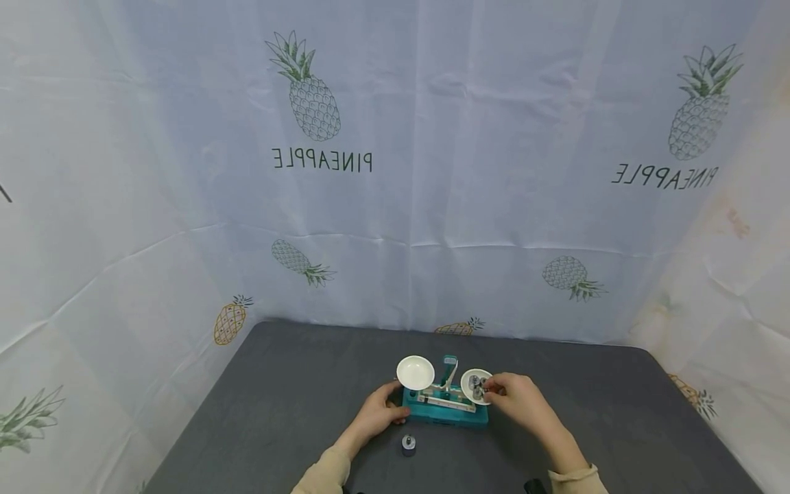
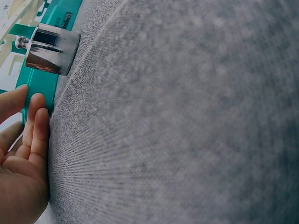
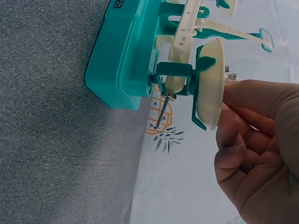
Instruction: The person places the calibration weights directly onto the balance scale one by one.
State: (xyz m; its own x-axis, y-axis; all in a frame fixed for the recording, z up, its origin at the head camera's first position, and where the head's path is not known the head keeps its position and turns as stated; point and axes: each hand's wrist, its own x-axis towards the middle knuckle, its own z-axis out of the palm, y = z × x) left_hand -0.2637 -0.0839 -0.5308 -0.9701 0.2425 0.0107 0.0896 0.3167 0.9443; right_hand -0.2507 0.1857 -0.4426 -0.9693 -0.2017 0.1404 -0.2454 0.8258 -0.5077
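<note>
A green balance scale [image 1: 447,414] with two white pans stands on the dark table. My left hand [image 1: 375,409] holds the left end of its base, thumb at the front; in the left wrist view the fingers [image 2: 41,128] lie against the green base. The left pan [image 1: 415,372] has nothing in it. Several small metal weights [image 1: 475,381] sit in the right pan [image 1: 465,394]. My right hand [image 1: 521,401] reaches into that pan and pinches a weight among them; in the right wrist view the pan's rim hides the fingertips. A larger chrome weight with a knob [image 2: 51,49] stands in front of the scale.
The grey-black table [image 1: 278,391] extends on both sides of the scale. Behind it hangs a pale curtain [image 1: 469,206] printed with pineapples. A small black object [image 1: 534,486] lies at the bottom edge, near the right sleeve.
</note>
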